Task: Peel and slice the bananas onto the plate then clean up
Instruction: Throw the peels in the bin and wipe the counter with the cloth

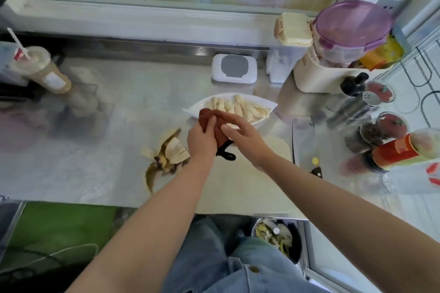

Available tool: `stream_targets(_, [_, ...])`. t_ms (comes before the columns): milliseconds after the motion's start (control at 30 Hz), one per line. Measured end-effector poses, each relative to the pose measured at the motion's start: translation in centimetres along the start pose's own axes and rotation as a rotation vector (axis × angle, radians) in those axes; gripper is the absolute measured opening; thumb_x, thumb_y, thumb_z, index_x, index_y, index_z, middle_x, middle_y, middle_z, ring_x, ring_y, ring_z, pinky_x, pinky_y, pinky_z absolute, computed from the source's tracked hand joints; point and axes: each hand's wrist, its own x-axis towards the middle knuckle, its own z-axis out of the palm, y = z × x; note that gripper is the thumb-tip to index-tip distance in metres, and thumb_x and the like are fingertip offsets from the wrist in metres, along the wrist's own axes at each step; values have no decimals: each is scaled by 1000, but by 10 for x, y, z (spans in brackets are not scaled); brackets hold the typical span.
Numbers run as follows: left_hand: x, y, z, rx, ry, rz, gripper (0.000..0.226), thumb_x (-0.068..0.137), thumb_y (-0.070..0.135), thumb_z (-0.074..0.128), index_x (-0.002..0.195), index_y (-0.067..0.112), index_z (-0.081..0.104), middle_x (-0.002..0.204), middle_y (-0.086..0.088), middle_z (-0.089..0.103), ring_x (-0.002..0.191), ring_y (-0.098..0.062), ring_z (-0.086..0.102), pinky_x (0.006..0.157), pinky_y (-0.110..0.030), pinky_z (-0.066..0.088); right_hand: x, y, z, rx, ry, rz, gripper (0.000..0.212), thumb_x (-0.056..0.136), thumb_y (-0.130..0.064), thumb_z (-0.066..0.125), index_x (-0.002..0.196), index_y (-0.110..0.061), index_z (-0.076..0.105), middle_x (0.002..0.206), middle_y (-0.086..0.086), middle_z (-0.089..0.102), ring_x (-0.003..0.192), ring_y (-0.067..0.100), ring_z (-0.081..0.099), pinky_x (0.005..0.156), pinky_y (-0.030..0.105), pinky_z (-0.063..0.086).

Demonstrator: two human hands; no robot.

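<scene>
A white plate at the middle of the counter holds several banana slices. Just in front of it my left hand grips a reddish-brown cloth with a black loop at its lower end. My right hand presses on the same cloth, fingers curled over it. Banana peels lie on the counter to the left of my left wrist. A pale cutting board lies under my forearms. A knife with a black handle rests at the board's right edge.
A white wipes box stands behind the plate. A drink cup with a straw is at the far left. Jars, shakers and containers crowd the right side. A bin with peel scraps sits below the counter edge.
</scene>
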Motion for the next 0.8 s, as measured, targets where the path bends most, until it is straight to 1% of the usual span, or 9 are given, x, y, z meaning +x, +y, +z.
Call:
stream_targets(100, [-27, -13, -8, 52, 58, -35, 50, 74, 71, 52, 76, 23, 68, 77, -1, 71, 78, -24, 68, 78, -44, 55, -19, 17, 1, -52, -17, 52, 32, 98, -24, 50, 130, -22, 54, 126, -2, 60, 108, 14, 63, 78, 26, 55])
stream_targets(167, [-42, -16, -20, 154, 114, -49, 49, 87, 63, 50, 71, 19, 64, 72, -1, 66, 72, -21, 63, 70, -34, 49, -27, 27, 1, -138, 4, 120, 32, 99, -28, 48, 129, -22, 55, 125, -1, 59, 105, 16, 62, 83, 32, 54])
stream_targets(233, [-47, -22, -36, 286, 160, -44, 44, 97, 51, 43, 82, 14, 61, 81, -5, 65, 78, -25, 60, 70, -31, 45, -31, 39, 2, -284, 4, 183, 33, 98, -29, 48, 130, -23, 55, 128, 0, 56, 106, 16, 60, 90, 36, 52])
stream_targets(333, [-41, -31, -66, 321, 173, -76, 40, 99, 41, 42, 100, 7, 62, 96, -10, 65, 90, -29, 60, 79, -37, 49, -35, 50, 8, -424, -52, 234, 35, 96, -29, 51, 129, -23, 55, 133, 0, 53, 109, 17, 56, 97, 41, 49])
stream_targets(433, [-33, -35, -94, 217, 216, -108, 28, 96, 26, 50, 107, 1, 54, 101, -13, 63, 93, -29, 60, 83, -37, 48, -31, 50, 19, -474, -70, 237, 34, 94, -26, 52, 128, -22, 56, 133, 2, 53, 110, 20, 57, 97, 41, 49])
stream_targets(533, [-31, -32, -119, 90, 267, -108, 17, 96, 14, 47, 110, 9, 41, 94, -1, 56, 84, -16, 57, 78, -30, 46, -20, 42, 37, -489, -66, 199, 35, 94, -22, 52, 129, -19, 55, 134, 4, 52, 107, 21, 58, 92, 40, 51])
stream_targets(633, [-22, -34, -145, 68, 359, -150, 26, 94, 13, 44, 118, 4, 47, 111, -12, 58, 98, -27, 60, 82, -33, 50, -6, 33, 62, -522, -91, 157, 44, 93, -22, 55, 137, -19, 47, 141, 6, 44, 112, 23, 57, 96, 36, 48])
stream_targets(700, [-12, -39, -162, 224, 413, -223, 32, 93, 19, 47, 122, 4, 49, 122, -19, 51, 108, -34, 55, 90, -41, 49, 3, 30, 82, -568, -145, 130, 57, 92, -25, 58, 144, -22, 36, 146, 8, 34, 122, 25, 50, 101, 33, 42])
stream_targets(800, [-1, -46, -183, 552, 386, -335, 35, 94, 33, 50, 124, 14, 50, 129, -18, 39, 118, -35, 41, 97, -45, 41, 16, 32, 111, -678, -235, 132, 80, 86, -32, 65, 150, -30, 17, 155, 11, 8, 140, 32, 25, 110, 38, 31])
